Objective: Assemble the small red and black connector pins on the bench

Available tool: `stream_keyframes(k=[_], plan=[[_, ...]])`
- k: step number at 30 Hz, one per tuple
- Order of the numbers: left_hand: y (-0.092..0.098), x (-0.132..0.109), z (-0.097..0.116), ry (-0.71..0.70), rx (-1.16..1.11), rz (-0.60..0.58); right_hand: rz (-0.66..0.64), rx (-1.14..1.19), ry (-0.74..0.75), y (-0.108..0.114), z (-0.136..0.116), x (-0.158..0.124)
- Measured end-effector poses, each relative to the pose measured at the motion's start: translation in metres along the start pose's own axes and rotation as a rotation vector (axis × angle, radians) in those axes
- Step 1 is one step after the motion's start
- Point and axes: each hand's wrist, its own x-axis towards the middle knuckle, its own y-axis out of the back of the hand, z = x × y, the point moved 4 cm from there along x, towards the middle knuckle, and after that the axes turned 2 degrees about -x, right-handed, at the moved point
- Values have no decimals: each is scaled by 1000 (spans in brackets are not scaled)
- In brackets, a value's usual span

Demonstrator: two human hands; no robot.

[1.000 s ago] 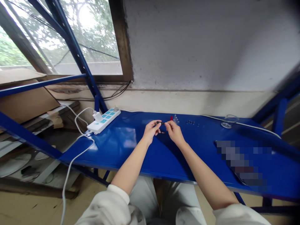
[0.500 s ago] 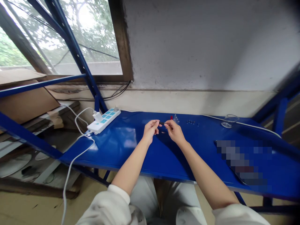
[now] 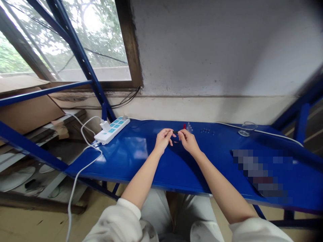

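Observation:
Between my two hands, over the middle of the blue table, is a small dark stick-like piece. My left hand pinches its left end between thumb and fingertips. At the other end, my right hand grips it the same way. The fingers cover much of the piece, so its exact kind cannot be made out. Just behind my right hand lie a small red item and several small clear pieces. Several tiny dark parts lie in a row to their right.
A white power strip with a plug and cable lies at the table's back left. A clear cup stands at the back right beside a white cable. A blurred-out dark flat object lies at the right. Blue frame posts flank the table.
Both hands stay in nearly the same place on the dark piece. Their fingers have shifted slightly, with the left hand's lower fingers more spread.

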Motion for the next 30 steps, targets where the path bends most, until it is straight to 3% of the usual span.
stream_keyframes(k=[13, 20, 30], plan=[[-1, 0, -2, -129, 237, 11, -11, -3, 14, -2, 0, -1], [3, -2, -2, -127, 309, 95, -34, 43, 18, -3, -6, -1], [5, -1, -6, 117, 64, 154, -72, 65, 14, -7, -3, -3]])
